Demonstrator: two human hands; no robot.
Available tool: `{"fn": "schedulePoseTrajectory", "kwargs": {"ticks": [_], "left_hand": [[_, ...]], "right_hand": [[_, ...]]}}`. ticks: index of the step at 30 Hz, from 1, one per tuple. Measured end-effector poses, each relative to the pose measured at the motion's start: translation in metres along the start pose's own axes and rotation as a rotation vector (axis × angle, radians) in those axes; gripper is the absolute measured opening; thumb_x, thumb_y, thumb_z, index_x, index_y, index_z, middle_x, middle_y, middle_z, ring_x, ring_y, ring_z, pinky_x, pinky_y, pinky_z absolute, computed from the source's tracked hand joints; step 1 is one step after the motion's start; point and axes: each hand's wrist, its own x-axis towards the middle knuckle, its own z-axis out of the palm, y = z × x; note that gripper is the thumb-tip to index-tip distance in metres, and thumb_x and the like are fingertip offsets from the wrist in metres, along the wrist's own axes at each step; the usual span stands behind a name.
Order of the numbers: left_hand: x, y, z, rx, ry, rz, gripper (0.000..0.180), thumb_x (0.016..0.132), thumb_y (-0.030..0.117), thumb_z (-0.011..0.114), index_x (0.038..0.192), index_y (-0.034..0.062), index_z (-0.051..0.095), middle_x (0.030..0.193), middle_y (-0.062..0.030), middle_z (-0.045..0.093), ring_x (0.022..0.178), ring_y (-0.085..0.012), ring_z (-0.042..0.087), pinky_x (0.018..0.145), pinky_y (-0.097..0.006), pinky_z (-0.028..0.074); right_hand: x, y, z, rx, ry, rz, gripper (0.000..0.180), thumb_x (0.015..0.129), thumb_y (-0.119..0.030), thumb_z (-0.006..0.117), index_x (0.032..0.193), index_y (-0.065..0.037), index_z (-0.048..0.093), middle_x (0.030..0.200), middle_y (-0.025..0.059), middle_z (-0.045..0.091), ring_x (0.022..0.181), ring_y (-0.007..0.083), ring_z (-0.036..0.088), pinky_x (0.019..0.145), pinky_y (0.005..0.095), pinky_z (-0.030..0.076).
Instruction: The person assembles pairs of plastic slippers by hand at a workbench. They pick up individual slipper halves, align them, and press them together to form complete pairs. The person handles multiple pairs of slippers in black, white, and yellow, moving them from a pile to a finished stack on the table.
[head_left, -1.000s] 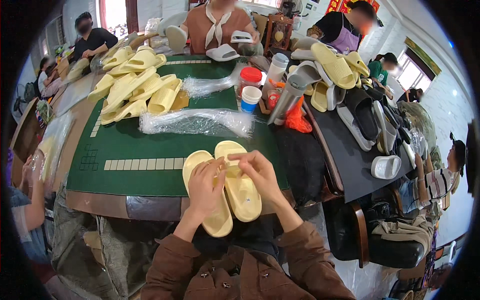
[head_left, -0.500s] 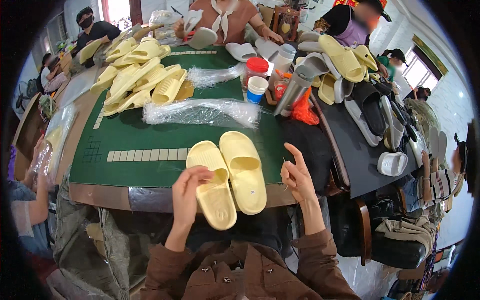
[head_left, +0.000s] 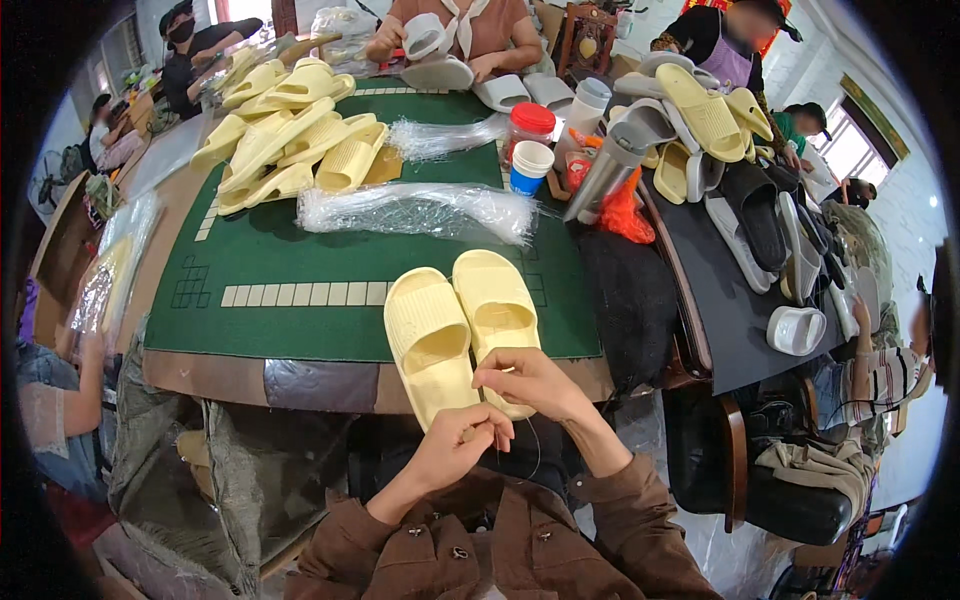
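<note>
Two pale yellow slide slippers stand side by side before me at the table's near edge, the left slipper [head_left: 428,310] and the right slipper [head_left: 497,295], toes away from me. My left hand [head_left: 462,446] is closed at the heel end of the left slipper; what its fingers hold is hidden. My right hand [head_left: 540,385] lies over the right slipper's heel, fingertips pinched together near my left hand. Below them a thin strand [head_left: 537,455] curves down in a loop from my right hand. Both heels are partly covered by my hands.
A green mat [head_left: 300,335] covers the table. Bundles of clear plastic strands [head_left: 415,215] lie beyond the slippers, with a yellow slipper pile [head_left: 290,130] at far left. A paper cup [head_left: 530,168], red-lidded jar [head_left: 530,125] and steel flask [head_left: 605,172] stand right. Co-workers sit around.
My hands have come together at the slippers' heels; the right hand moved left and down from beside them. The slippers shifted slightly, and the whole view shifted a little.
</note>
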Motion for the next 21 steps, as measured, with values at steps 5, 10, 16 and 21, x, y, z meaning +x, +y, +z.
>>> {"fn": "schedulePoseTrajectory", "kwargs": {"ticks": [5, 10, 16, 21], "left_hand": [[-0.003, -0.003, -0.002, -0.128, 0.162, -0.043, 0.016, 0.094, 0.004, 0.044, 0.097, -0.0029, 0.058, 0.087, -0.0070, 0.060, 0.074, -0.0118, 0.057, 0.070, -0.025, 0.047], [-0.007, -0.006, -0.003, -0.244, 0.302, 0.011, 0.017, 0.095, 0.006, 0.043, 0.101, -0.0035, 0.056, 0.090, -0.0085, 0.062, 0.075, -0.0120, 0.057, 0.071, -0.026, 0.047], [-0.010, -0.009, -0.009, -0.236, 0.259, -0.064, 0.022, 0.095, 0.007, 0.044, 0.111, -0.0057, 0.053, 0.093, -0.0102, 0.063, 0.078, -0.0142, 0.059, 0.074, -0.028, 0.049], [-0.013, -0.003, -0.014, -0.394, 0.419, -0.053, 0.033, 0.094, 0.006, 0.044, 0.123, -0.0103, 0.044, 0.114, -0.0175, 0.057, 0.104, -0.0239, 0.058, 0.091, -0.033, 0.047]], "right_hand": [[0.008, 0.000, 0.007, -0.161, 0.020, 0.051, 0.020, 0.089, -0.017, 0.058, 0.087, 0.002, 0.060, 0.070, -0.0003, 0.056, 0.060, 0.0032, 0.047, 0.051, 0.0188, 0.036], [0.011, 0.002, 0.011, -0.249, 0.043, 0.052, 0.021, 0.089, -0.018, 0.058, 0.086, 0.002, 0.059, 0.071, 0.0003, 0.057, 0.060, 0.0036, 0.048, 0.050, 0.0195, 0.037], [0.011, 0.008, 0.010, -0.256, 0.058, 0.101, 0.019, 0.086, -0.014, 0.056, 0.086, 0.005, 0.063, 0.070, 0.0049, 0.060, 0.067, 0.0073, 0.054, 0.060, 0.0234, 0.044], [0.008, 0.016, -0.007, -0.191, 0.205, -0.099, 0.019, 0.089, -0.004, 0.047, 0.101, 0.003, 0.060, 0.075, 0.0032, 0.059, 0.062, 0.0090, 0.052, 0.057, 0.0236, 0.043]]}}
